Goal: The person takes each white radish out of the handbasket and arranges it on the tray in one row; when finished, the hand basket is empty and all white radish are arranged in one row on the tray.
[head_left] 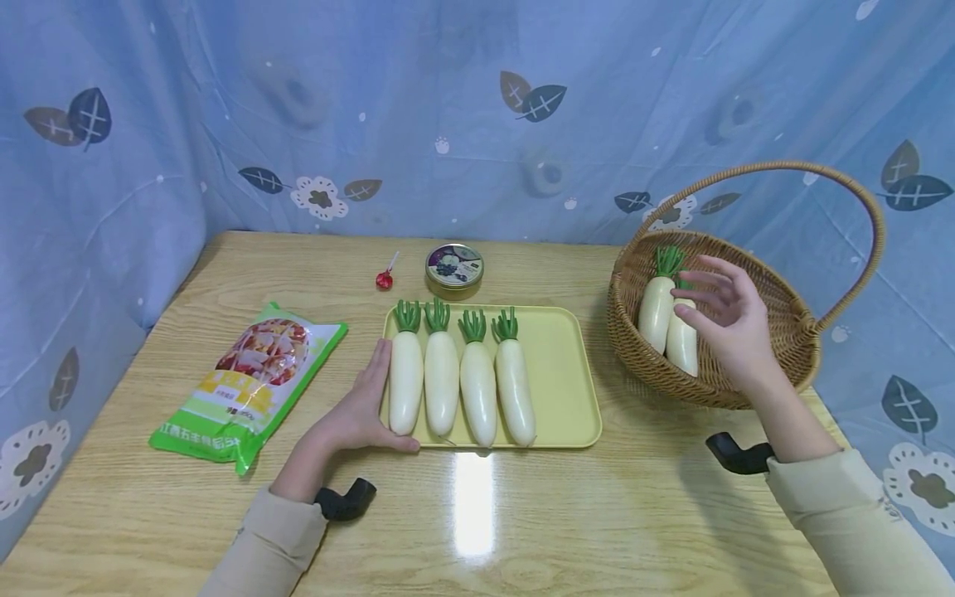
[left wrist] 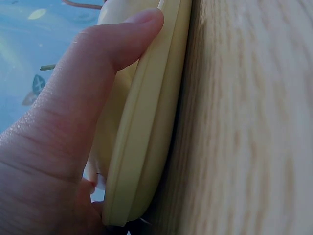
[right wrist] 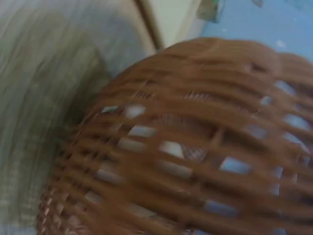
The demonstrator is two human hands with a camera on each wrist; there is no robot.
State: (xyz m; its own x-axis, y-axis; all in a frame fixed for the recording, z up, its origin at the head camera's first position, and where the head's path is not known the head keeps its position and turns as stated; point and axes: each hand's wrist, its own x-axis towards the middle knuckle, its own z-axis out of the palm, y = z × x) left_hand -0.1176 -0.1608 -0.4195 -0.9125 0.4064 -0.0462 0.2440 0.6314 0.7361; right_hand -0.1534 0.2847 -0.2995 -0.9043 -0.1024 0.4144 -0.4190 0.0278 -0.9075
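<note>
My left hand (head_left: 366, 406) holds the near left corner of a pale yellow tray (head_left: 567, 373). Its thumb (left wrist: 142, 24) lies over the tray's front rim, while the other fingers run along the left side. Several white radishes (head_left: 442, 381) with green tops lie side by side in the tray. Over the wicker basket (head_left: 791, 332) at the right, my right hand (head_left: 734, 319) has thumb and fingers spread apart with nothing between them. Two more white radishes (head_left: 656, 311) lean in the basket, one partly hidden by that hand. The right wrist view shows the basket's woven side (right wrist: 195, 147), blurred.
A green and white food packet (head_left: 249, 381) lies left of the tray. Behind the tray are a red lollipop (head_left: 384, 280) and a round tin (head_left: 454, 269). The basket's tall handle (head_left: 858, 191) arches up at the right. A blue patterned curtain (head_left: 448, 99) hangs around the wooden table (head_left: 582, 514).
</note>
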